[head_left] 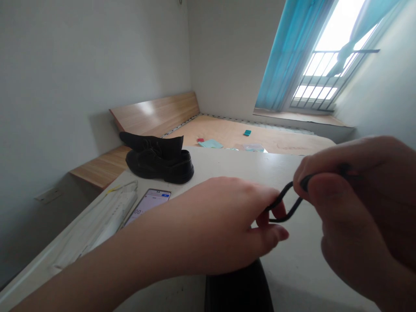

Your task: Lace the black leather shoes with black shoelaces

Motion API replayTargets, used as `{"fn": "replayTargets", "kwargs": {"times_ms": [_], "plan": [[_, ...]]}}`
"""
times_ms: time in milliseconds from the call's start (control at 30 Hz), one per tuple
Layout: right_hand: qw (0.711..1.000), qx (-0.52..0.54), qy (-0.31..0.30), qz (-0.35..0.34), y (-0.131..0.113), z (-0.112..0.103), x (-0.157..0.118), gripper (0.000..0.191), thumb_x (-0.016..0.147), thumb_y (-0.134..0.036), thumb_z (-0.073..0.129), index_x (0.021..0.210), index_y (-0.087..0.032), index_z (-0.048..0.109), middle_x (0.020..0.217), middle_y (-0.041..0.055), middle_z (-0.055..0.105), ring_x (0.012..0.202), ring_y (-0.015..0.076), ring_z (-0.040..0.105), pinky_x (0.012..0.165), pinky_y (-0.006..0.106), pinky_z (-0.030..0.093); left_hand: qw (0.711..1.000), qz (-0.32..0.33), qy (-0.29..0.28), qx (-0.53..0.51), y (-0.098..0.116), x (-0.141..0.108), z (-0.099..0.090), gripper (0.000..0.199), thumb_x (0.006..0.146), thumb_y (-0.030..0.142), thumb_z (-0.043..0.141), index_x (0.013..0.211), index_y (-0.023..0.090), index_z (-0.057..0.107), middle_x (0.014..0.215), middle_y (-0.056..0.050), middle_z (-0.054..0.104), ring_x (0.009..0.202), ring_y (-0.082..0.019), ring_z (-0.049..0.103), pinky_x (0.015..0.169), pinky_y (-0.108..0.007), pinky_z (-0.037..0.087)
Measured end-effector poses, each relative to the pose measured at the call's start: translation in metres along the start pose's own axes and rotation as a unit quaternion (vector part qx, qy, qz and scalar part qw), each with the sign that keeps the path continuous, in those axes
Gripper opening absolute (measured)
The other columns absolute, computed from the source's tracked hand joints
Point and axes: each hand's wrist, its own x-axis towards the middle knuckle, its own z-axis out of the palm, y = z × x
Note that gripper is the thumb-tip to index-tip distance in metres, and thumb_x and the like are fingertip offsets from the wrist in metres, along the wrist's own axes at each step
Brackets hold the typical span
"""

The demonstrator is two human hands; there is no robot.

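Black shoelace [284, 191], thin, looped, held by left hand [208, 225], right hand [357, 208]

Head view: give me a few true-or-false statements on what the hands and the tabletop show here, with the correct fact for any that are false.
1. The right hand pinches the end of a thin black lace. True.
2. The left hand is gripping a black leather shoe. False: it holds a loop of the lace, and the shoe sits apart from both hands on the white table.
3. A smartphone with a lit screen lies on the table beside the left forearm. True.
4. The long window curtain is red. False: it is turquoise blue.
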Motion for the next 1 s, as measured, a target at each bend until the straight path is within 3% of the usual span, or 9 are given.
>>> {"fn": "replayTargets", "kwargs": {"times_ms": [133,300,567,733,900,1000], "plan": [[1.000,0.004,-0.004,-0.011,0.004,0.004,0.001,0.017,0.092,-0.012,0.049,0.082,-0.025,0.056,0.064,-0.0028,0.051,0.052,0.0106,0.045,0.042,0.025,0.036,1.000,0.000,0.002,-0.016,-0.003,0.000,0.004,0.019,0.089,0.040,0.057,0.089,0.022,0.063,0.082,0.002,0.067,0.072,-0.015,0.058,0.057,-0.024,0.040],[0.999,-0.036,-0.007,-0.001,0.007,0.011,0.000,0.016,0.091,-0.014,0.052,0.077,-0.022,0.054,0.069,-0.0014,0.054,0.064,0.0112,0.051,0.050,0.024,0.040,0.997,-0.040,0.046,0.036,-0.005,0.004,0.007,0.029,0.088,0.038,0.053,0.067,0.019,0.058,0.066,0.001,0.062,0.059,-0.013,0.052,0.050,-0.025,0.032],[1.000,-0.014,-0.001,0.004,0.001,0.015,0.003,0.017,0.092,-0.014,0.053,0.077,-0.021,0.054,0.068,-0.0014,0.054,0.062,0.0101,0.050,0.050,0.023,0.039,0.997,-0.041,0.057,-0.018,-0.003,-0.006,-0.001,0.028,0.091,0.045,0.050,0.086,0.022,0.065,0.079,0.000,0.065,0.072,-0.016,0.055,0.057,-0.027,0.036],[0.999,0.028,-0.017,0.030,-0.002,0.018,0.003,0.017,0.094,-0.014,0.050,0.079,-0.022,0.053,0.068,-0.0013,0.052,0.058,0.0109,0.049,0.048,0.025,0.039,0.997,-0.059,0.053,-0.006,-0.004,-0.009,-0.003,0.033,0.092,0.045,0.047,0.074,0.020,0.059,0.070,0.001,0.060,0.062,-0.014,0.049,0.050,-0.026,0.030],[1.000,0.005,-0.001,0.009,-0.001,0.016,0.001,0.016,0.094,-0.015,0.053,0.080,-0.022,0.055,0.068,-0.0001,0.053,0.060,0.0124,0.048,0.048,0.027,0.036,0.998,-0.065,-0.017,-0.013,-0.003,-0.011,-0.003,0.038,0.093,0.046,0.045,0.067,0.020,0.052,0.060,0.003,0.053,0.049,-0.010,0.039,0.043,-0.025,0.024],[1.000,-0.008,0.002,0.010,0.002,0.015,0.002,0.017,0.093,-0.014,0.052,0.079,-0.022,0.055,0.068,-0.0006,0.052,0.060,0.0121,0.045,0.050,0.028,0.034,0.997,-0.079,0.008,0.013,-0.004,-0.009,0.000,0.040,0.091,0.048,0.046,0.064,0.019,0.051,0.058,0.003,0.051,0.048,-0.010,0.037,0.044,-0.026,0.022]]}}
